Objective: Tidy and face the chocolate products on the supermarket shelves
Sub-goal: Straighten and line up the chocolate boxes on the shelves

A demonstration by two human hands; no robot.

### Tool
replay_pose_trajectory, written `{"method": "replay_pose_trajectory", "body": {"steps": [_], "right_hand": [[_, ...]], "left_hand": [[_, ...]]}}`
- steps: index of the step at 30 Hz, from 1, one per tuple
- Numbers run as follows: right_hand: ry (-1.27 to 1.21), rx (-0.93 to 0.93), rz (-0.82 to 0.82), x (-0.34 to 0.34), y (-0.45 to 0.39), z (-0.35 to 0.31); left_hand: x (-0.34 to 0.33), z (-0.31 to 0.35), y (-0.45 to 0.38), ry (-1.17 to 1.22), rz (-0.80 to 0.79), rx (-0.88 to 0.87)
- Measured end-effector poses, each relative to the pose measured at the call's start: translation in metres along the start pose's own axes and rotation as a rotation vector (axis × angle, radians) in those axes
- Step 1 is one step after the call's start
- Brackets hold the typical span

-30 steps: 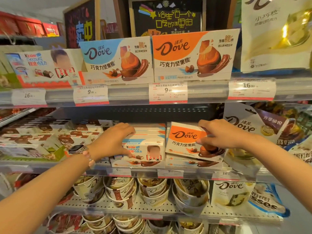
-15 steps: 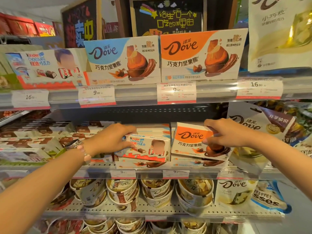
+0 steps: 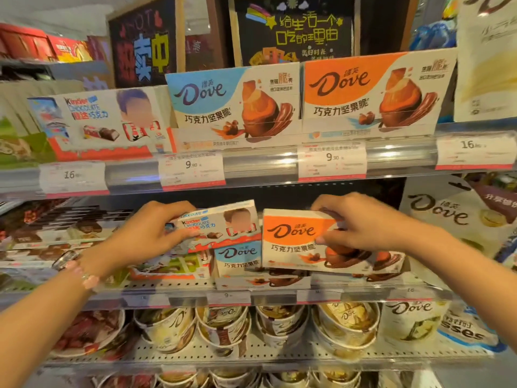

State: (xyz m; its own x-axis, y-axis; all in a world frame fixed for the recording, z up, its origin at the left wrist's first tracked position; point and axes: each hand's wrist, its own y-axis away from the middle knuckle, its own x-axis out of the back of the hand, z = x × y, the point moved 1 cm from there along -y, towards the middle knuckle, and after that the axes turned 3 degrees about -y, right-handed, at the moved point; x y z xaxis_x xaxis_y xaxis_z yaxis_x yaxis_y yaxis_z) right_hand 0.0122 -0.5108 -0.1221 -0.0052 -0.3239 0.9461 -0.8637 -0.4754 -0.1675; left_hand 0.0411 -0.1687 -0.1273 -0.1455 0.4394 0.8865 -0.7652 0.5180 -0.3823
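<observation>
Since the earlier frames both of our boxes have come up off their stacks and tipped face-out — the Kinder box most of all, which lay flat on the pile a second ago and now stands tilted with its front toward us. Our left hand grips that Kinder box at its left end, fingers curled over the top edge and thumb on the front. Our right hand pinches the orange Dove box at its upper right corner, fingers curled behind the top and thumb pressed on the printed face. We see the two boxes side by side over the middle shelf, nearly touching. Just under and between them a blue Dove box shows its front, and more flat boxes lie stacked beneath; another Kinder pack rests lower left. On the left wrist sit a watch and a pink bead bracelet. Above, on the top shelf, large Kinder, blue Dove and orange Dove display boxes face forward over price tags. To the right hang white Dove pouches, and below the middle shelf stand rows of Dove tubs — some leaning.
</observation>
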Motion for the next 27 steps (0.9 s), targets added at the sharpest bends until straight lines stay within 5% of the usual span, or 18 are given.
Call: {"method": "replay_pose_trajectory", "body": {"steps": [8,21,27], "right_hand": [[0.075,0.067,0.050,-0.040,-0.034,-0.040],[0.194,0.238,0.178,-0.088,-0.052,-0.053],[-0.005,0.165,0.221,-0.094,-0.049,-0.047]], "left_hand": [[0.015,-0.023,0.011,-0.120,0.168,0.052],[-0.003,-0.027,0.013,-0.097,0.192,0.061],[-0.001,-0.024,0.021,-0.040,0.210,-0.035]]}}
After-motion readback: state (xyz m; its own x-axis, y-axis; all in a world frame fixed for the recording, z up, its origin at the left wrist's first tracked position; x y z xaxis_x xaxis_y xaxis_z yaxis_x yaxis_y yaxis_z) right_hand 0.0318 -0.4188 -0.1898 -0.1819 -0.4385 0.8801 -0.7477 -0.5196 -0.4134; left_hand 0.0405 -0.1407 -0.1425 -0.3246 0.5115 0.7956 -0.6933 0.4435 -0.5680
